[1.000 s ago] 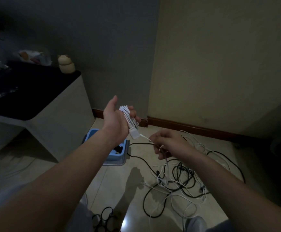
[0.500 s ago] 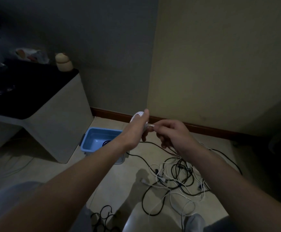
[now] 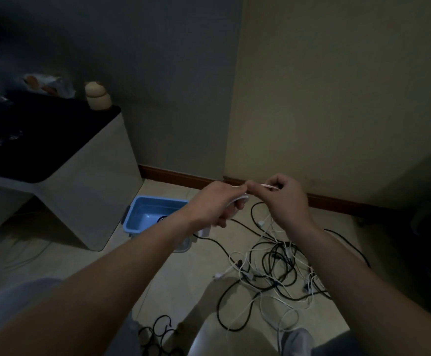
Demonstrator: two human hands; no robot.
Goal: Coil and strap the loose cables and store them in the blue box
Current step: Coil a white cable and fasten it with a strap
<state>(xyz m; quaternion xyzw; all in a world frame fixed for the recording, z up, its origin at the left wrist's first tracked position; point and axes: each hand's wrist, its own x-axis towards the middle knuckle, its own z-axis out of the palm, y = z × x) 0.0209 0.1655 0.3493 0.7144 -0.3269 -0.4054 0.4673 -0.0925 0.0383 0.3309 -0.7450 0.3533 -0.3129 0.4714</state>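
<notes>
The fingers (image 3: 279, 183) of the right hand (image 3: 285, 201) were curled and pinched a thin white end (image 3: 269, 186). It was too small to tell if it was the cable's tail or a strap. The left hand (image 3: 215, 204) had its fingers (image 3: 231, 214) curled round a small white cable coil (image 3: 240, 200), mostly hidden in the fist. Both hands were close together, up in the air above the floor (image 3: 204, 263).

It looked like the tying step: the coil was made, and the loose end had to go round its middle. The next move would need a snug wrap, so the loops did not spring apart. Then the coil could go in the blue box (image 3: 142, 222). The box sat open on the floor, down and left of the hands, just beside the desk (image 3: 86, 191). Something dark lay inside it.

A big tangle of black and white cables (image 3: 281, 268) lay on the pale floor under the right arm, so lots of work was left. More black cable (image 3: 159, 335) lay near the bottom edge. The room was dim. A grey wall met a yellow wall in the corner, with a brown strip along the bottom. A small tan jar (image 3: 97, 97) stood on the desk's black top.
</notes>
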